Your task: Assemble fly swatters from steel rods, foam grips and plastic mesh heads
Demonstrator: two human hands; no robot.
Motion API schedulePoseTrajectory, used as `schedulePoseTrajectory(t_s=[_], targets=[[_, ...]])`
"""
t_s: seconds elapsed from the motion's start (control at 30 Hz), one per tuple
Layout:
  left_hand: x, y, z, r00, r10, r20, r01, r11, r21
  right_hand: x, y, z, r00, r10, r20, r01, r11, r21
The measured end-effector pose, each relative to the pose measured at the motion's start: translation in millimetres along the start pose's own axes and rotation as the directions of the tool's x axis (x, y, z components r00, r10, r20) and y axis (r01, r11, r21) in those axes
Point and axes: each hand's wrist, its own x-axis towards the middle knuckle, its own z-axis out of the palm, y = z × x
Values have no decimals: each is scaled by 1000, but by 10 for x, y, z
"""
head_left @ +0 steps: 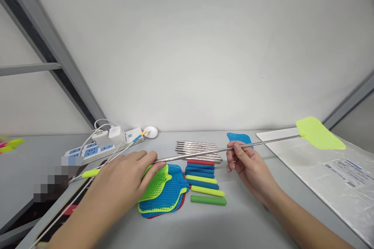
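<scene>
Grey table [245,225] beneath metal-rodded lime-yellow swatter [214,151]

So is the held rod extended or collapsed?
Extended: the rod reaches from the left hand past the right hand to the yellow swatter head, far longer than the loose rods.

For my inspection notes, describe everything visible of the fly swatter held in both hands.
The fly swatter has a slim, shiny rod, metal by its look, and a flat yellow-green head that looks like plastic. A similarly coloured grip shows beyond the left hand, apparently on the same rod. Held in both hands above the table, it slants slightly upward in view toward the head, the right hand nearer it.
</scene>
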Motion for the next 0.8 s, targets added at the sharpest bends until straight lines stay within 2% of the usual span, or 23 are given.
schedulePoseTrajectory(t_s=[0.17,0.27,0.37,0.43,0.53,0.6,0.73,0.8], targets=[[-14,281,97,992,118,38,-122,985,123,-140,71,143,995,29,92,-26,999,-29],[-15,350,150,990,133,47,-139,977,159,-147,95,160,996,29,83,-22,996,-81],[19,252,164,993,116,34,-120,974,192,-84,39,89,1000,-6,23,8,995,-103],[57,133,146,997,68,24,-72,975,211,-6,-48,-29,996,-57,-63,52,996,-74],[105,-2,102,998,-5,55,-6,981,193,115,-192,-240,968,-139,-208,136,990,-25],[120,-24,94,996,-25,88,10,987,163,162,-251,-334,957,-169,-237,168,985,-22],[124,-5,156,996,8,92,-18,993,114,201,-255,-406,959,-166,-230,167,986,-12],[131,-32,193,995,54,83,-61,995,79,232,-242,-468,944,-167,-286,177,984,7]])
